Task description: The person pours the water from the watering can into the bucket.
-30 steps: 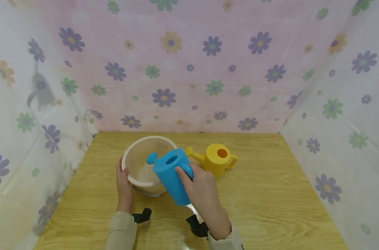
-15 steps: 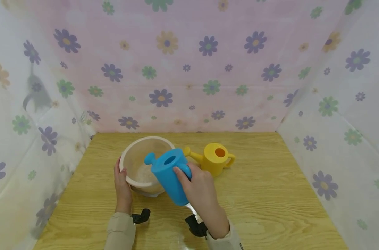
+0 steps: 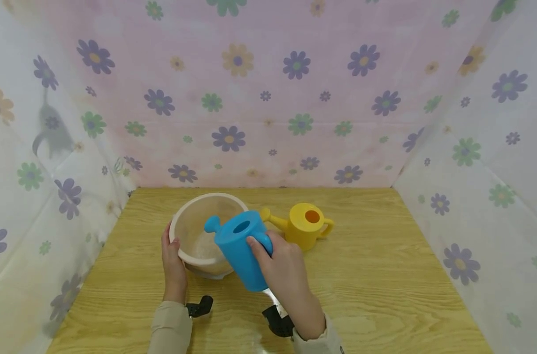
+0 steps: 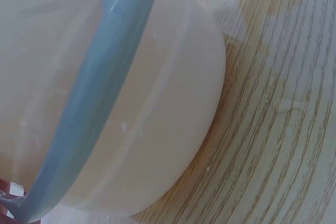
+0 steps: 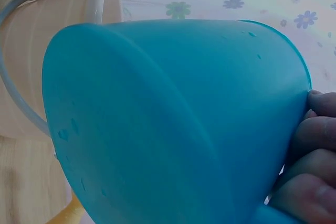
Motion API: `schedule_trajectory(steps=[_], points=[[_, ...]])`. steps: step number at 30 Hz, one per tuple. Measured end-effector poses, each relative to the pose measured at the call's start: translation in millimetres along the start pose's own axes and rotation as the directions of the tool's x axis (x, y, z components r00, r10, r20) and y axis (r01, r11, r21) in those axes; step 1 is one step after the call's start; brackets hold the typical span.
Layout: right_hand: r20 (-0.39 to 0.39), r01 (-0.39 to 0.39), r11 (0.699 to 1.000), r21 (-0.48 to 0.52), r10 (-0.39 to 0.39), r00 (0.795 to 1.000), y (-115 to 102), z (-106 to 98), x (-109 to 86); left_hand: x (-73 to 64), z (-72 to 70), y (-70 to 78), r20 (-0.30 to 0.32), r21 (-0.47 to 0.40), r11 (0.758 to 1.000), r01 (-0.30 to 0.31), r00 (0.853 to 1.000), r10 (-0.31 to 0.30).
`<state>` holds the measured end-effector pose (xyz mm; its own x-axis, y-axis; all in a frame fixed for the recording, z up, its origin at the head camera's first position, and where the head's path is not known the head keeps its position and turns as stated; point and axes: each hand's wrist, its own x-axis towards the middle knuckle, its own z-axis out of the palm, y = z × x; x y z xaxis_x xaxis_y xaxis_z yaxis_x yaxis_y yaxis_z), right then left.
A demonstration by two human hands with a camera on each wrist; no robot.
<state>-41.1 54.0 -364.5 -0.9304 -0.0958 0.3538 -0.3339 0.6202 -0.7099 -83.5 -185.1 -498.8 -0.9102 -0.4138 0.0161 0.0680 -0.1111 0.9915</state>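
Note:
My right hand [image 3: 288, 275] grips the handle of a blue watering can [image 3: 244, 250]. The can is tilted to the left, and its spout head is over the opening of a cream bucket [image 3: 184, 228]. Waterdrops cling to the can [image 5: 157, 119] in the right wrist view. On the bucket's left side, my left hand [image 3: 174, 268] holds the rim, with the thumb over the edge. A grey carrying handle [image 4: 89, 98] hangs along the bucket wall in the left wrist view. The bucket's floor is pale, and I cannot tell how much water it holds.
A yellow watering can [image 3: 305, 228] stands upright behind my right hand, with its spout toward the bucket. The wooden table [image 3: 383, 275] has wet-looking patches near the bucket in the left wrist view. Flower-patterned cloth [image 3: 268, 142] encloses the back and both sides.
The head view has shifted slightly, so everything appears a little further left. Both hands keep their grips, and the blue watering can stays tilted at the bucket.

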Motion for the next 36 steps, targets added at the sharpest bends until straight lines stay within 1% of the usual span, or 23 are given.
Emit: schedule_trajectory(steps=[7, 13, 24, 27, 32, 36], points=[[0.005, 0.019, 1.000, 0.000, -0.019, 1.000, 2.2, 2.1, -1.3, -0.1, 1.6, 0.5, 0.002, -0.028, 1.000, -0.015, 1.000, 0.015], [-0.005, 0.019, 1.000, -0.003, -0.019, 1.000, 1.5, 1.9, -1.7, 0.0, 1.5, 0.4, 0.010, -0.046, 0.999, -0.029, 1.000, 0.030], [-0.008, 0.002, 1.000, 0.008, -0.002, 1.000, -1.8, 2.1, -3.2, 0.0, -0.6, 0.2, 0.015, -0.018, 1.000, 0.008, 1.000, -0.008], [-0.006, -0.005, 1.000, 0.013, 0.005, 1.000, -1.4, 2.1, -3.2, -0.1, -0.8, 0.4, 0.013, -0.012, 1.000, 0.007, 1.000, -0.007], [0.005, 0.011, 1.000, -0.020, -0.010, 1.000, -1.7, 1.1, -0.1, 0.1, -0.6, 1.0, 0.011, -0.016, 1.000, 0.001, 1.000, -0.001], [0.039, 0.026, 0.998, -0.051, -0.025, 0.999, -3.7, -1.4, 3.4, 0.3, -0.6, -0.3, 0.007, -0.014, 1.000, -0.005, 1.000, 0.005]])
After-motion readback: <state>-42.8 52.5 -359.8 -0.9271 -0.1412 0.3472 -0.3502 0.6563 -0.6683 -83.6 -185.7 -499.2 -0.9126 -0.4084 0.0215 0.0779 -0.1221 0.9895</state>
